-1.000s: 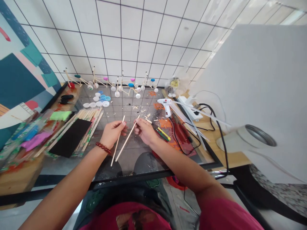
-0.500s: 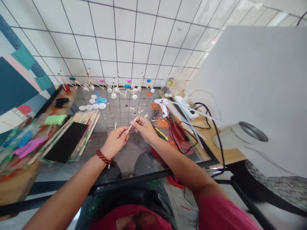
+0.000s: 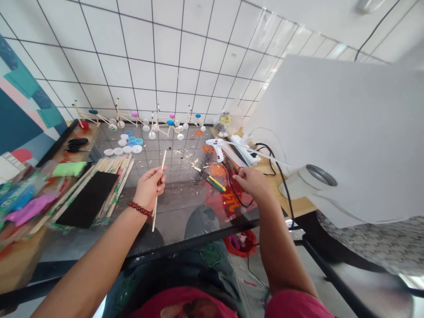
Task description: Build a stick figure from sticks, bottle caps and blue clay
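Observation:
My left hand [image 3: 150, 185] is closed around a thin wooden stick [image 3: 154, 215], which stands nearly upright and pokes out above and below the fist. Over the right part of the dark glossy tabletop [image 3: 179, 198], my right hand [image 3: 251, 181] has its fingers curled in beside the black cord; anything inside them is hidden. A white glue gun [image 3: 217, 148] lies just behind that hand. Between the hands rest pliers with yellow and green handles [image 3: 213, 180], among scattered wood bits [image 3: 190, 159].
Along the tiled wall stand several stick models with bottle-cap wheels [image 3: 168, 123]. Loose white and blue caps [image 3: 132, 143] lie in front. At left are bundled sticks [image 3: 126, 172] and a black sheet [image 3: 88, 198]. A white power strip [image 3: 245, 150] and a lamp [image 3: 309, 181] are at right.
My hands have parted. The right hand has moved right, toward the cord, while the left has shifted slightly left with the stick, now turned upright. The view has shifted a little.

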The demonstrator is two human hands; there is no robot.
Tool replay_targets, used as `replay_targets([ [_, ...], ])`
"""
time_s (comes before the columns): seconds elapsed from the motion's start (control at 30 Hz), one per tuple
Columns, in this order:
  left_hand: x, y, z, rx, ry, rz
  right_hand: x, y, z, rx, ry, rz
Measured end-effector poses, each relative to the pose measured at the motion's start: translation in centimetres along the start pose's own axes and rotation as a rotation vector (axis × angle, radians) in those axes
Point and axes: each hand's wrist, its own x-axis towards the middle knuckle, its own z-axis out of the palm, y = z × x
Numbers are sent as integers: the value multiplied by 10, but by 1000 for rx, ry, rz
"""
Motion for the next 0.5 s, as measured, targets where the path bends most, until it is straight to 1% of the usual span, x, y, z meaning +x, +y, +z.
replay_targets([
  [0.07, 0, -2, 0, 2, -8, -13, -5, 10, 3, -99, -35, 43],
  [0.17, 1, -3, -1, -9, -8, -7, -10, 15, 9, -169, -56, 42],
  [0.33, 5, -2, -4, -12, -35, 22, -9, 4, 19, -265, -129, 29],
  [0.43, 5, -1, -4, -4, -54, 6, -3, -1, 20, -232, -115, 79],
  [0.5, 4, -1, -4, -8, -67, -10, -2, 3, 16, -111, -85, 115],
])
